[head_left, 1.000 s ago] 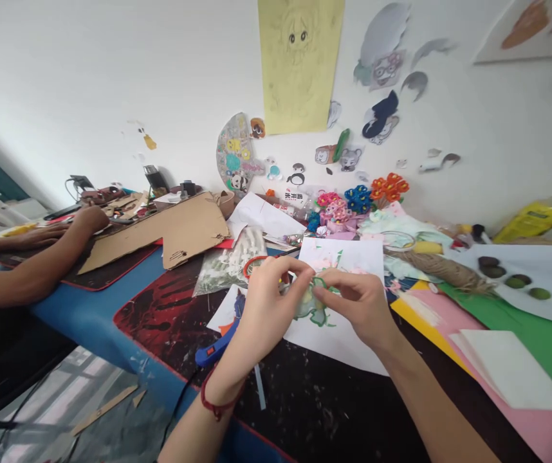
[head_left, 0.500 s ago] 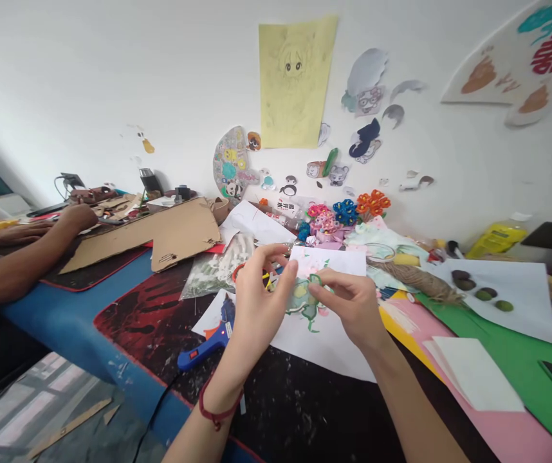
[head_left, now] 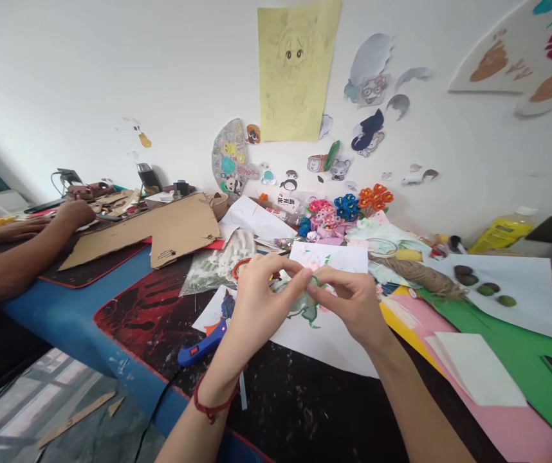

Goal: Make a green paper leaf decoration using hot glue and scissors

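My left hand (head_left: 269, 289) and my right hand (head_left: 348, 299) meet at their fingertips over a white paper (head_left: 338, 350) on the dark mat. Between them is a green and translucent leafy craft piece (head_left: 309, 307), pinched by the thumb and fingers of my right hand. My left thumb and index finger are closed at the upper left edge of the same piece. Fingers hide part of it. Just left of my left wrist lies a blue glue gun (head_left: 203, 347).
Cardboard (head_left: 184, 238) lies back left, near another person's arm (head_left: 29, 257). Coiled flowers (head_left: 346, 209), a twine roll (head_left: 423, 276), and green sheets (head_left: 502, 341) with folded white paper (head_left: 478, 370) surround the right side. A plastic bag (head_left: 213, 270) sits behind the glue gun.
My left fingertips have moved right and closed in against the green piece and my right fingertips. The view has tilted slightly.
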{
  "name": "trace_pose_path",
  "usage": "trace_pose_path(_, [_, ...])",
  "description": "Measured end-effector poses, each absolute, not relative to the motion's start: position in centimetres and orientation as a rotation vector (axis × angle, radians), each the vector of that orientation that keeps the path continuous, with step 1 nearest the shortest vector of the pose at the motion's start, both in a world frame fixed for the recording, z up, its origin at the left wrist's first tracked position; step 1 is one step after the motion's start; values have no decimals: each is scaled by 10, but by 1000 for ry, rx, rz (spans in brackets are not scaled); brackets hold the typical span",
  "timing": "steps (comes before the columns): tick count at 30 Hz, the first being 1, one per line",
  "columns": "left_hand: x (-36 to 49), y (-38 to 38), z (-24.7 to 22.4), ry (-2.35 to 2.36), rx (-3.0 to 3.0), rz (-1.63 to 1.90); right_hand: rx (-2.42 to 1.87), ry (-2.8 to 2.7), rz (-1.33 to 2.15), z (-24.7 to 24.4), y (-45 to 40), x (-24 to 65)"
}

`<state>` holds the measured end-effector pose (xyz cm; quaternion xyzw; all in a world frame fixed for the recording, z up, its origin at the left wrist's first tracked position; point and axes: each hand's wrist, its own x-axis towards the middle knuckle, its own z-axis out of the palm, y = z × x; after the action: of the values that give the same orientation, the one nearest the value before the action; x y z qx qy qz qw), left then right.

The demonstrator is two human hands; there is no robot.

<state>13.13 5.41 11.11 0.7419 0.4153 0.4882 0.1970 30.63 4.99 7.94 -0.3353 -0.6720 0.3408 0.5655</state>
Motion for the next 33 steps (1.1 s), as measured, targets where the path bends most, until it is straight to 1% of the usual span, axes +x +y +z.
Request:
trace_pose_path(4, [129, 56, 111, 1169, 2079, 1341, -775, -1611, 802, 80, 49, 305])
trace_pose_path(9, [128, 56, 112, 1207, 2027, 1477, -775, -1605, 783, 80, 50, 304])
trace_pose_path(14, [128, 53, 113, 1201, 2171, 1329, -774, -1659, 754, 82, 48, 301])
trace_pose_path(19, [126, 54, 117, 1245, 2235, 1384, -813, -1672, 722, 83, 47, 300])
trace_pose_path(24, [123, 53, 121, 1237, 2327, 1284, -800, -1687, 695, 81, 47, 301])
trace_pose_path(28, [124, 53, 122, 1316, 2275, 1460, -812, -1679, 721, 80, 48, 301])
trace_pose_path(33, [125, 52, 120, 1261, 2370, 1291, -803, -1695, 710, 81, 47, 301])
